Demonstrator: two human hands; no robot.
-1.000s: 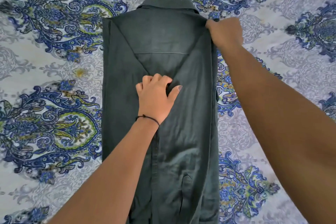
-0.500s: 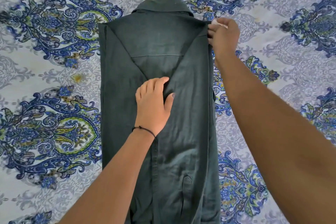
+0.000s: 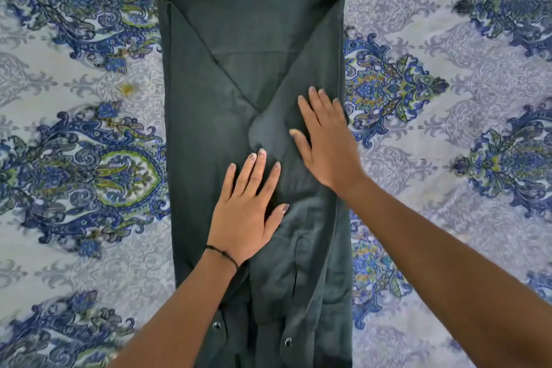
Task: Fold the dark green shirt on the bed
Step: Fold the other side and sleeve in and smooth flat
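Observation:
The dark green shirt (image 3: 239, 69) lies back-up on the bed as a long narrow strip, collar at the far end, both sides and sleeves folded inward and crossing in a V near the middle. My left hand (image 3: 248, 209), a black cord at its wrist, lies flat with fingers spread on the shirt's centre. My right hand (image 3: 325, 140) rests flat, palm down, on the folded right side, just right of a small bulge in the cloth. Neither hand grips anything. The shirt's lower end runs out of view at the bottom.
The bedsheet (image 3: 89, 158) is pale grey with large blue and green paisley motifs and spreads on both sides of the shirt. Two sleeve-cuff buttons (image 3: 288, 341) show near the bottom edge.
My right hand left the shirt's top right shoulder corner and came down flat onto the right fold. My left hand uncurled and now lies flat, slightly lower.

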